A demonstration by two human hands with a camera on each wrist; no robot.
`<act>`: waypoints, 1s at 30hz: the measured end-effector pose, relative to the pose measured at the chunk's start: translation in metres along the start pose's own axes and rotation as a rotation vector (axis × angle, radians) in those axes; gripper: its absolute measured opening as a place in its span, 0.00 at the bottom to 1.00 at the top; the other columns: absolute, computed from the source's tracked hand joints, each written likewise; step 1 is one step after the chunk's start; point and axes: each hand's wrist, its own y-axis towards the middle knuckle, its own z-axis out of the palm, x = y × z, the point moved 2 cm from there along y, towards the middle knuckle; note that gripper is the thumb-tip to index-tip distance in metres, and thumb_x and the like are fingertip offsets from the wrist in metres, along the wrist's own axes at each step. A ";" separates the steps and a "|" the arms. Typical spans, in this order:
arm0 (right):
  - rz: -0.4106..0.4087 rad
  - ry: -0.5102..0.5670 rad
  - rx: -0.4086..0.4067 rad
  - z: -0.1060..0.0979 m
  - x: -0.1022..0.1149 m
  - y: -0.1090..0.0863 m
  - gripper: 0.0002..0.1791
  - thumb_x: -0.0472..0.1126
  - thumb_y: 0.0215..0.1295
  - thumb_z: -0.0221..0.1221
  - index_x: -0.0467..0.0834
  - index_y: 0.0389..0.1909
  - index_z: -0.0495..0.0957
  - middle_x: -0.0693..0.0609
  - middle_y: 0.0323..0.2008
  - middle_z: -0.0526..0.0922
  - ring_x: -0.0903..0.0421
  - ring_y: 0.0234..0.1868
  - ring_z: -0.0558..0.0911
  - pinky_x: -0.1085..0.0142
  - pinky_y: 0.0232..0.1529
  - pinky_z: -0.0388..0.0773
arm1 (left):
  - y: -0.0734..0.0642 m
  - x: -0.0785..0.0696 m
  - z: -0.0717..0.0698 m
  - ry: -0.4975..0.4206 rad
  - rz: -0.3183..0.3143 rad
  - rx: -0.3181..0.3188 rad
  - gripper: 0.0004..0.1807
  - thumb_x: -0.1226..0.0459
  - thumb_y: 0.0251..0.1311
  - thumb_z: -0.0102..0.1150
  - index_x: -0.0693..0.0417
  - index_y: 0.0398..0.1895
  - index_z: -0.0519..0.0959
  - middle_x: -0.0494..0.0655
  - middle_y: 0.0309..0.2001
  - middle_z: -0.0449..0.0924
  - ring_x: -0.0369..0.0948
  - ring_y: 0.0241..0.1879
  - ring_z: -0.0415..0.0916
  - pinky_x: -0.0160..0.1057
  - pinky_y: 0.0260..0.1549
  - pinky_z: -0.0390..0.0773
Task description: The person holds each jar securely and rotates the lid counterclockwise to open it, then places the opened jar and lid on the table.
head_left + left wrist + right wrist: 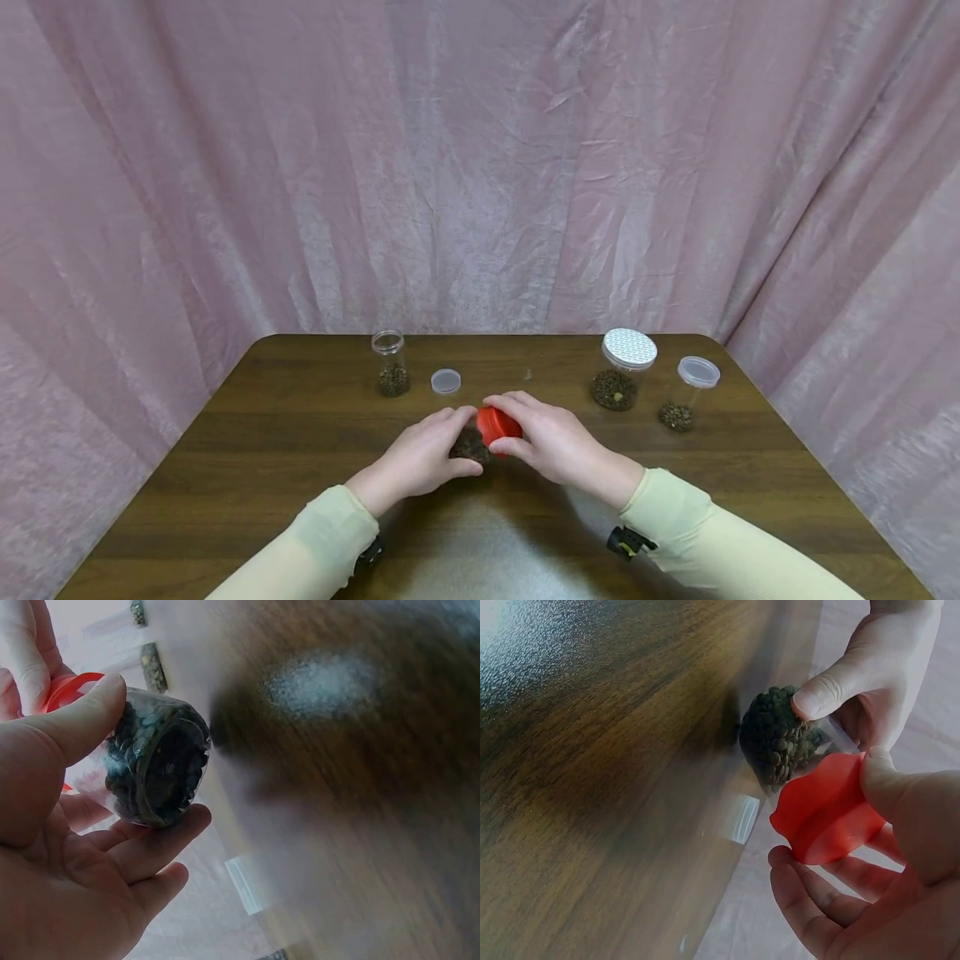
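Note:
My left hand (422,454) holds a small clear jar (470,447) of dark brown pellets, with the thumb on one side and the fingers on the other. The jar is tilted over the middle of the table, its base toward the left. A red lid (498,425) with a scalloped edge covers its mouth. My right hand (557,435) grips this lid between thumb and fingers. In the left wrist view, the pellets lie against the jar's base (178,766). The right wrist view shows the lid's top (826,814) facing the right hand.
Toward the back left stands a tall clear jar (392,367), part full of pellets. Beside it a translucent lid (446,382) lies flat on the wooden table (300,425). At the right are a wide jar (617,385) with a white patterned lid and a smaller translucent-lidded jar (682,408).

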 end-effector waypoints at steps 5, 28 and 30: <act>-0.018 0.012 0.002 0.000 0.000 -0.001 0.32 0.49 0.74 0.73 0.46 0.74 0.77 0.52 0.63 0.84 0.55 0.49 0.86 0.53 0.48 0.85 | -0.001 0.000 0.001 0.004 0.001 -0.003 0.39 0.55 0.63 0.83 0.56 0.74 0.74 0.55 0.61 0.82 0.54 0.61 0.81 0.61 0.59 0.81; -0.039 0.028 0.008 0.000 -0.001 0.000 0.33 0.46 0.71 0.76 0.46 0.74 0.77 0.51 0.67 0.81 0.52 0.56 0.86 0.51 0.54 0.85 | -0.002 0.000 0.002 0.016 0.017 -0.023 0.38 0.55 0.64 0.82 0.55 0.73 0.75 0.52 0.57 0.82 0.53 0.59 0.82 0.60 0.57 0.83; -0.040 0.030 0.007 0.000 -0.001 0.000 0.33 0.46 0.71 0.75 0.46 0.73 0.76 0.51 0.67 0.81 0.52 0.56 0.86 0.51 0.54 0.85 | -0.002 0.000 0.002 0.020 0.016 -0.025 0.39 0.55 0.64 0.82 0.55 0.73 0.75 0.52 0.57 0.82 0.53 0.59 0.82 0.60 0.57 0.83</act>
